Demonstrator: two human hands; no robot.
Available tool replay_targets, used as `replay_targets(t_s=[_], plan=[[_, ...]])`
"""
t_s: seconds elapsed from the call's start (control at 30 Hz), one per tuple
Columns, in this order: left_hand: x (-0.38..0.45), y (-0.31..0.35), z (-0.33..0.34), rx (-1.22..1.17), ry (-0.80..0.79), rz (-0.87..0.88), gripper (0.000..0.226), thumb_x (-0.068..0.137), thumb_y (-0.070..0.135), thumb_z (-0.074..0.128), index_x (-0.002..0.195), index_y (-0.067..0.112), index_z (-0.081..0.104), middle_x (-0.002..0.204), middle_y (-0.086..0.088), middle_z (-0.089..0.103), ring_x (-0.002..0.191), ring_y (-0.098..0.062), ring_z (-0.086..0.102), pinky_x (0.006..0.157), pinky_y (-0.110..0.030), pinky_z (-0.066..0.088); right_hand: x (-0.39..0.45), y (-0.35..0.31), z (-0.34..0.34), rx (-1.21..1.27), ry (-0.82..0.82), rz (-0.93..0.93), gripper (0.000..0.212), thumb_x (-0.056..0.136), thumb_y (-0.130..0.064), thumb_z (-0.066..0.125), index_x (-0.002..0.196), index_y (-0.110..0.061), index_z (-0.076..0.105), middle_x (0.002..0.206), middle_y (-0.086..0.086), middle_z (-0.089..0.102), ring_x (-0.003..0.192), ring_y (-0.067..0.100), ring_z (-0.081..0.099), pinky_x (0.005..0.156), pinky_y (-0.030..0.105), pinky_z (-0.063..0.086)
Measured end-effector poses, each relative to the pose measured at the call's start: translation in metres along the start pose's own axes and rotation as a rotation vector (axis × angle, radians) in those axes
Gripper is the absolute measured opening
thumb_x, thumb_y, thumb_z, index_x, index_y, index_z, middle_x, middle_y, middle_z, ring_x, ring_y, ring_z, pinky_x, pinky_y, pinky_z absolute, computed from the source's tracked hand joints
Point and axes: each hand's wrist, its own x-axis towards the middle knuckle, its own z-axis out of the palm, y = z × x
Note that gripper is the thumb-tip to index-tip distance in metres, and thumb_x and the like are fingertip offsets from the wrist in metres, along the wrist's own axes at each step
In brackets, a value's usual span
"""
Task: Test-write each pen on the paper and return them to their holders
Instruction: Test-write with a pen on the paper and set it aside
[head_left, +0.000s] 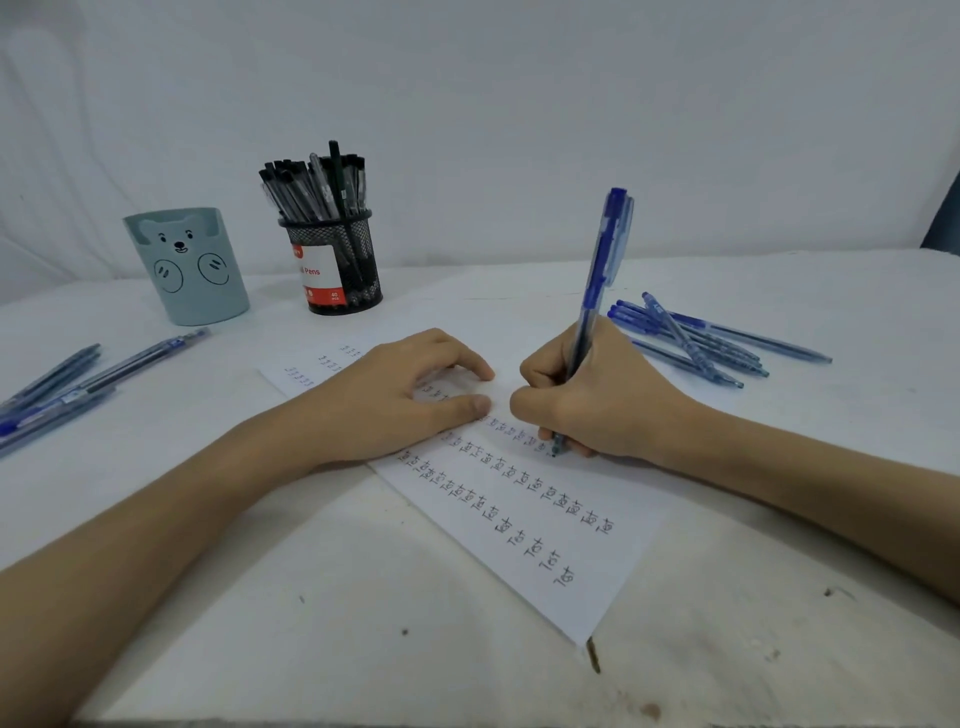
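While the right hand pinches the translucent blue click pen in a writing grip, tip on the white paper sheet at the end of a row of marks, the left hand lies on the sheet, fingers loosely bent, holding nothing. Blue pens lie loose at the right and at the left. A pale green bear-faced pen holder and a black mesh pen cup, full of black pens, stand behind. Advice: keep the sheet pinned, press lightly, finish one short mark.
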Motion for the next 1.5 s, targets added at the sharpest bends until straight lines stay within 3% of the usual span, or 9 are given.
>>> replay_targets(t_s=[0.1,0.2,0.4,1.1,1.27,1.33,1.4,1.5], plan=[[-0.007,-0.001,0.000,0.004,-0.042,-0.002,0.039,0.084,0.057,0.048,0.118,0.040,0.054,0.122,0.027,0.049,0.113,0.012,0.044,0.091,-0.001,0.030,0.000,0.001,-0.001,0.001,0.020,0.021,0.053,0.073,0.008,0.055,0.038,-0.017,0.025,0.034,-0.005,0.020,0.037,0.011,0.051,0.032,0.014,0.027],[-0.015,-0.004,0.001,0.010,-0.043,0.034,0.041,0.086,0.057,0.043,0.124,0.041,0.051,0.128,0.029,0.046,0.119,0.015,0.039,0.095,-0.001,0.027,0.001,0.002,-0.001,-0.004,0.026,0.010,0.055,0.074,0.009,0.054,0.037,-0.018,0.023,0.037,-0.003,0.017,0.040,0.016,0.051,0.033,0.014,0.026],[-0.016,-0.007,0.003,-0.005,0.072,0.057,0.036,0.083,0.048,0.050,0.115,0.036,0.061,0.119,0.024,0.055,0.114,0.011,0.046,0.092,-0.001,0.030,0.002,0.003,0.000,-0.019,0.007,0.017,0.058,0.074,0.008,0.054,0.034,-0.019,0.023,0.036,-0.006,0.018,0.038,0.011,0.052,0.033,0.015,0.028],[-0.016,-0.008,0.002,-0.012,0.040,0.021,0.032,0.087,0.050,0.053,0.115,0.036,0.060,0.119,0.025,0.053,0.114,0.010,0.045,0.090,0.000,0.028,0.002,0.003,-0.001,-0.020,0.078,0.045,0.056,0.075,0.009,0.054,0.037,-0.018,0.023,0.035,-0.005,0.019,0.035,0.009,0.051,0.032,0.016,0.026],[-0.016,-0.007,0.002,-0.009,0.036,0.009,0.036,0.082,0.052,0.049,0.115,0.039,0.059,0.119,0.026,0.052,0.114,0.009,0.046,0.092,-0.003,0.030,0.002,0.003,0.001,-0.008,0.097,0.057,0.055,0.075,0.009,0.053,0.038,-0.018,0.023,0.038,-0.003,0.018,0.033,0.009,0.048,0.040,0.022,0.029],[-0.016,-0.007,0.001,0.002,0.032,0.010,0.037,0.082,0.053,0.048,0.115,0.039,0.059,0.120,0.025,0.052,0.115,0.009,0.045,0.094,-0.005,0.031,0.004,0.004,-0.002,0.056,0.135,0.116,0.050,0.076,0.006,0.055,0.039,-0.015,0.029,0.034,-0.001,0.029,0.031,0.012,0.043,0.037,0.019,0.026],[-0.017,-0.007,0.001,0.037,0.035,-0.003,0.039,0.081,0.060,0.046,0.113,0.042,0.057,0.119,0.027,0.049,0.114,0.008,0.044,0.095,-0.010,0.032,0.006,0.002,-0.007,0.179,0.148,0.213,0.042,0.078,-0.002,0.059,0.041,-0.010,0.040,0.034,0.003,0.041,0.026,0.014,0.032,0.036,0.015,0.022],[-0.017,-0.008,0.000,0.151,0.074,-0.068,0.056,0.068,0.076,0.035,0.113,0.048,0.053,0.112,0.028,0.042,0.110,0.005,0.041,0.096,-0.024,0.031,0.009,-0.001,-0.015,0.302,0.133,0.319,0.048,0.081,-0.015,0.059,0.035,-0.014,0.044,0.038,0.005,0.039,0.034,0.018,0.029,0.042,0.020,0.021]])
